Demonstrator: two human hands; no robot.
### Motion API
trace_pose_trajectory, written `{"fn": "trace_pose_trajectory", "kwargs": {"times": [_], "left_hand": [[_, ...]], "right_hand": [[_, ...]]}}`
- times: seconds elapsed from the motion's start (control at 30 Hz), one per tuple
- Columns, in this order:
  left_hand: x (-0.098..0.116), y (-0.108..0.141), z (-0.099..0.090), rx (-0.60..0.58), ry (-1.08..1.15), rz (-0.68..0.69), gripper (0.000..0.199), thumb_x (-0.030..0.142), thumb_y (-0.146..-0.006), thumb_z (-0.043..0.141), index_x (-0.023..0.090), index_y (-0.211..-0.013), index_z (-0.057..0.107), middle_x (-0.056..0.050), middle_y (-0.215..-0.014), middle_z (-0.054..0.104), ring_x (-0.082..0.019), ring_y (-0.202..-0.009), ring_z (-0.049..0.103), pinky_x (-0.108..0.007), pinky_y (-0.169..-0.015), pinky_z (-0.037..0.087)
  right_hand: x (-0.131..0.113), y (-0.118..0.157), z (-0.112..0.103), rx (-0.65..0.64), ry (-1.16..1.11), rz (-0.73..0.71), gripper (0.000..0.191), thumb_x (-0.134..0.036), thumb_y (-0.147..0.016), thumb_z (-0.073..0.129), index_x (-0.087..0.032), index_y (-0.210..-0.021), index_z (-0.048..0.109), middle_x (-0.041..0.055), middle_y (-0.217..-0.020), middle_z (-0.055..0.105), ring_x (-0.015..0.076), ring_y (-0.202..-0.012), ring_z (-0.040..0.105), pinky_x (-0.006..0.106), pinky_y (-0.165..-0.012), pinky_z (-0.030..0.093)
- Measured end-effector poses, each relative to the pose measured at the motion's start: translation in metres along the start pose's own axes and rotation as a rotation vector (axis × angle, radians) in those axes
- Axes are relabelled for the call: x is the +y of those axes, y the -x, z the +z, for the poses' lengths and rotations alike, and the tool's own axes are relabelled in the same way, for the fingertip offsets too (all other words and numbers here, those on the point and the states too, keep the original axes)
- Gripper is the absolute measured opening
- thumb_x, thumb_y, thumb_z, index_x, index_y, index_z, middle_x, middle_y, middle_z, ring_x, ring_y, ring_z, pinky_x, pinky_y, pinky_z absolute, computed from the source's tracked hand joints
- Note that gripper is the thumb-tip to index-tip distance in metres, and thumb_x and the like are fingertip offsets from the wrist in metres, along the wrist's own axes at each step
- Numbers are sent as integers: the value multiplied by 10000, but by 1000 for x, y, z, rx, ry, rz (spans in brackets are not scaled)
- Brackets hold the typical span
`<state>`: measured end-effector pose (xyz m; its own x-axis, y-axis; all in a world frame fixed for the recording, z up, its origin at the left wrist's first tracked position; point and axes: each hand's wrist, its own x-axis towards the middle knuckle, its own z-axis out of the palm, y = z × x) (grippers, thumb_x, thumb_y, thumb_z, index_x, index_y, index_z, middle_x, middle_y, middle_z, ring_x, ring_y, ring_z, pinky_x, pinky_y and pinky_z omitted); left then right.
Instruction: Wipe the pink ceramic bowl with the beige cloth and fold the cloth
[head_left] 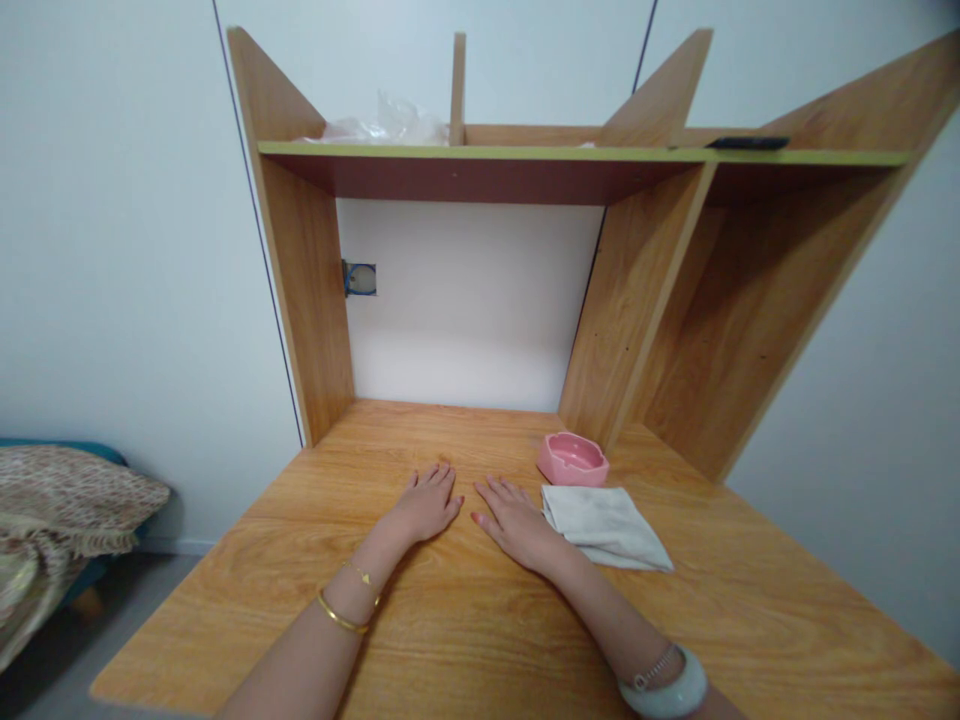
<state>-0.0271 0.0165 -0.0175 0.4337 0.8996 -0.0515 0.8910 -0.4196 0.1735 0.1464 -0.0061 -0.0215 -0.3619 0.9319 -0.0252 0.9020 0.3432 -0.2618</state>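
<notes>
My left hand [426, 505] lies palm down on the wooden desk [465, 620], fingers stretched out and nothing in them. Beside it, a short gap away, my right hand [516, 522] also rests flat on the desktop with its fingers extended. Just right of my right hand is a folded pale grey cloth [611, 530], close to its wrist. Behind the cloth stands a pink angular ashtray [573, 460] with notches in its rim; neither hand touches it.
A shelf [480, 152] spans the back of the desk between upright wooden panels. On it lie a clear plastic bag [397, 120] and a flat black object [748, 144]. An open socket box [361, 279] shows in the wall. Fringed fabric [67, 500] covers furniture at left.
</notes>
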Motion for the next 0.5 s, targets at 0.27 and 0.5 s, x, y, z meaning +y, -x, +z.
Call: {"fn": "trace_pose_trajectory", "kwargs": {"times": [0.27,0.5], "left_hand": [[1,1,-1,-6,6,-1,615,427,-870,158,67,-1368,195,-114,-1441,155,-228,-1330,90,-451,-1050,132],[2,2,-2,-2,3,-6,607,421,-871,156,71,-1366,200,-114,-1439,166,-222,-1330,98,-450,-1052,131]], "right_hand": [[1,0,1,11,-11,-2,598,-485,-865,244,-139,-1351,300,113,-1436,213,255,-1321,136,434,-1042,149],[1,0,1,7,-15,-10,603,-481,-868,244,-124,-1351,299,127,-1434,213,265,-1319,140,439,-1040,154]]}}
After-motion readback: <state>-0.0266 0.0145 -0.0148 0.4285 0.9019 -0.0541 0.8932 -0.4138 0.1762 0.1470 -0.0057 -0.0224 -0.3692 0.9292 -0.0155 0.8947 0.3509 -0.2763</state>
